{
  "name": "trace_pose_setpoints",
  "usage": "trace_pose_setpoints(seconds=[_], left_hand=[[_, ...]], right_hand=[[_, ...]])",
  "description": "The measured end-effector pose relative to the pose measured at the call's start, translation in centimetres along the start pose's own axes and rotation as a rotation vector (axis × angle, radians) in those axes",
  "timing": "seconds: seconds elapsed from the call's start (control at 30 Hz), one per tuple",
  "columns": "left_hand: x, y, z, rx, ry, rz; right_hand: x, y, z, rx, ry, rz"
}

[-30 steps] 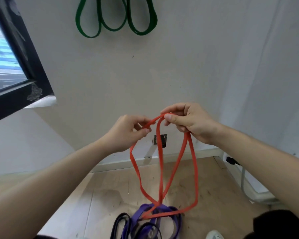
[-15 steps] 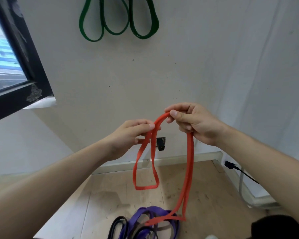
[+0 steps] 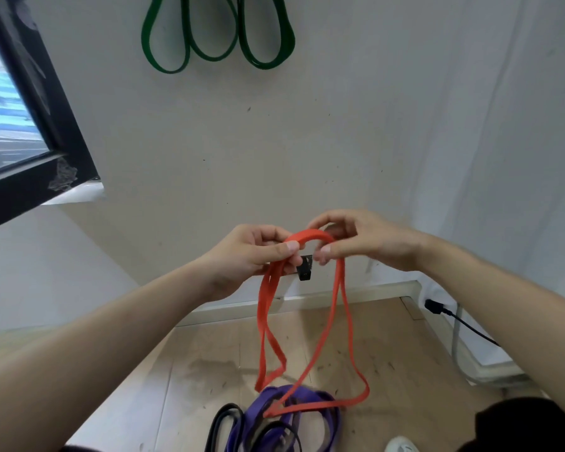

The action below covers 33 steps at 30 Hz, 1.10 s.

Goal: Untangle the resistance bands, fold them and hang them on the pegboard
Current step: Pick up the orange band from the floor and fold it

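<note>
I hold a red resistance band [image 3: 338, 324] at chest height in front of a white wall. My left hand [image 3: 252, 252] pinches its top between thumb and fingers. My right hand [image 3: 359, 238] pinches the same arch a little to the right. Two folded loops of the band hang down from my hands, the right one longer. A green band [image 3: 216, 34] hangs folded in loops high on the wall. On the floor below lie a purple band [image 3: 294, 419] and a black band [image 3: 225, 425], tangled together.
A dark-framed window [image 3: 30, 151] is on the left wall. A small black fitting [image 3: 305, 270] sticks out of the wall behind my hands. A black plug with its cable [image 3: 444, 313] runs along the right wall. A shoe tip [image 3: 400, 445] shows at the bottom.
My hands have come closer together at the top of the red band. The left loop now hangs lower and the right loop has spread wider over the purple band.
</note>
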<state>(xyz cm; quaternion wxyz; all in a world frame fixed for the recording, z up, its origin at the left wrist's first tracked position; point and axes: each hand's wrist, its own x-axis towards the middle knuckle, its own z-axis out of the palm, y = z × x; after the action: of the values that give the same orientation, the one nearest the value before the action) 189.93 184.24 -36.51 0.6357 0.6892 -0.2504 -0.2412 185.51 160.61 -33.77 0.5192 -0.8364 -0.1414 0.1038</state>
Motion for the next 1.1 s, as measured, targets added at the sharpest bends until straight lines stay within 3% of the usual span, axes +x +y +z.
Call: trace_pose_setpoints(seconds=[0.07,0.23,0.7,0.9,1.1], left_hand=[[0.1,0.1,0.3,-0.003,0.004,0.006],[0.2,0.6,0.2,0.037,0.050,-0.034],[-0.6,-1.6,-0.8,0.295,-0.099,-0.058],[0.5,-1.6,2.2,0.377,0.209,0.119],[1.4,-1.1,4.0,0.277,0.186,0.233]], right_hand=[[0.2,-0.3,1.3,-0.066,-0.021,-0.048],[0.9,-0.9,2.7,-0.186,0.155,-0.184],[1.0,-0.3,1.2,0.182,0.429,-0.195],[0.6,-0.9,1.0,0.218,0.475,-0.217],[0.1,-1.9,1.2,0.126,0.490,-0.281]])
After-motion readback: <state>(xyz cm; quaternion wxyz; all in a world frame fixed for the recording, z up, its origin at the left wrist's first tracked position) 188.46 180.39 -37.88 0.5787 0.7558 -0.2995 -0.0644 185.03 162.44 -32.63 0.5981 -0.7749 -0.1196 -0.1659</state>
